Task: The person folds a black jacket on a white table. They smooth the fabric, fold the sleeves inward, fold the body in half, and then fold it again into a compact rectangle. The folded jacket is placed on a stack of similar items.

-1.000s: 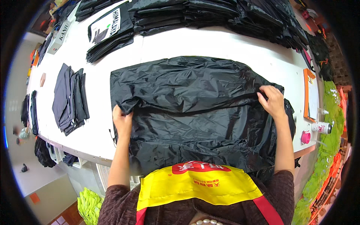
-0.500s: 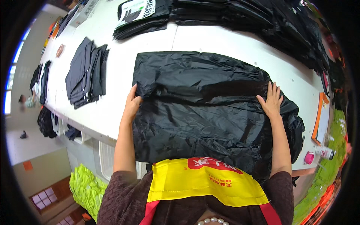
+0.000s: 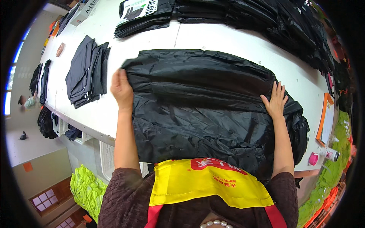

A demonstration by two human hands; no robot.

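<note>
A large piece of thin, shiny black fabric [image 3: 205,102], perhaps a garment, lies spread and creased on the white table [image 3: 159,41] in front of me. At its far left corner my left hand [image 3: 122,89] pinches the edge and draws it out past the rest of the left side. Toward the right end, my right hand [image 3: 275,100] lies flat on the cloth with its fingers spread. Between my hands the fabric is stretched into long folds. Its right end is bunched up, and its near edge runs under my yellow apron [image 3: 209,182].
Folded dark cloth pieces [image 3: 87,72] lie at the left. Stacked black fabric [image 3: 228,15] lines the far side, beside a packaged black pile [image 3: 142,19]. At right are an orange-edged board [image 3: 325,119], a pink round object [image 3: 313,159] and a can [image 3: 329,154]. Lime-green fabric [image 3: 88,192] lies below left.
My left hand has moved left and away from me, pulling the fabric's left edge outward into a corner. My right hand has stayed in nearly the same place.
</note>
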